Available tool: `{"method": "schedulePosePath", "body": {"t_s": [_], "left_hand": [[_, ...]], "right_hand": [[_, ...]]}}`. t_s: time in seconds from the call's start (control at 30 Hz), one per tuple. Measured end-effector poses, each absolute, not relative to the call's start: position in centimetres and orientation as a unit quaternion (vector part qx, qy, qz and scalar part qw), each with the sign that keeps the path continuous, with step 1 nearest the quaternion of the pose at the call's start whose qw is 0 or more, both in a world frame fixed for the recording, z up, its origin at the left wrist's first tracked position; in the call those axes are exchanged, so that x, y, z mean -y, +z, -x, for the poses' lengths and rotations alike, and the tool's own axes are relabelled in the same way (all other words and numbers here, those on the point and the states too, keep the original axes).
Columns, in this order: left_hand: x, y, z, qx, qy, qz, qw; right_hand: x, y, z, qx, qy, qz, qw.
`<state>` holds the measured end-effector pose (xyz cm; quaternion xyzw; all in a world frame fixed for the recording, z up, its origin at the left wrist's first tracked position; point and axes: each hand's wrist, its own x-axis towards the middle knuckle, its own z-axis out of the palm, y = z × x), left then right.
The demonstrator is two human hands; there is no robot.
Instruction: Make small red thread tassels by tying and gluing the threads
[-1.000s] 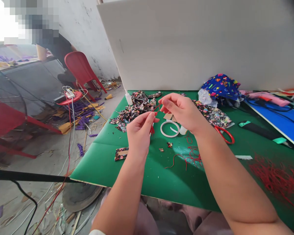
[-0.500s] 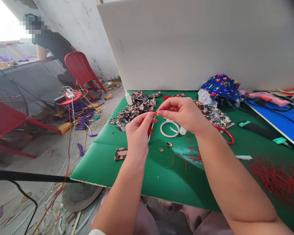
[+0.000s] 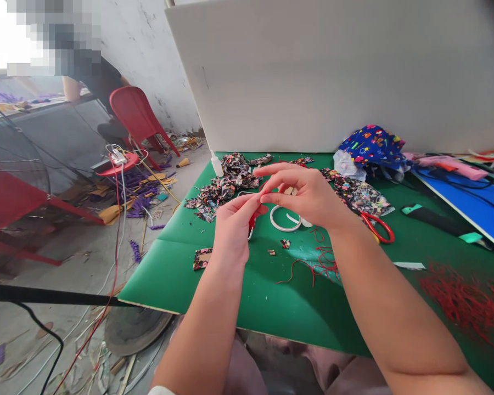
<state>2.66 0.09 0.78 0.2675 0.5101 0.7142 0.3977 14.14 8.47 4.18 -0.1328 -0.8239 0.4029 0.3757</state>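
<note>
Both hands are meeting above the middle of the green table, pinching a short red cord between them. The left hand is closing thumb and forefinger on the cord's lower end, with a red-tipped piece, too hidden to identify, poking out under its fingers. The right hand is gripping the upper end between thumb and middle finger, its forefinger raised clear, apparently to keep the cord taut and in sight. Just beyond the hands a white tape ring is lying flat. Loose red threads are trailing under the right wrist, and red-handled scissors are resting just to its right, within easy reach. Printed fabric scraps are heaped toward the far-left corner beside a small white bottle, and more red cord is piled at the near-right edge. Blue printed cloth is sitting against the white board along the far edge. Another person is standing beyond a red chair.
</note>
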Motion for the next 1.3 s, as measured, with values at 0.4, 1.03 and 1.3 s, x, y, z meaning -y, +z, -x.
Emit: {"method": "schedulePosePath", "body": {"t_s": [0.4,1.03,1.3], "left_hand": [[0.2,1.0,-2.9,-0.577,0.687,-0.338,0.284],[0.6,0.9,-3.2,-0.654,0.617,-0.431,0.071],[0.6,0.9,-3.2,-0.665,0.591,-0.454,0.042]], "right_hand": [[-9.5,3.2,-13.5,0.728,0.535,0.173,0.391],[-9.0,3.8,-13.9,0.808,0.412,0.259,0.331],[-9.4,3.5,-13.7,0.816,0.35,0.275,0.369]]}}
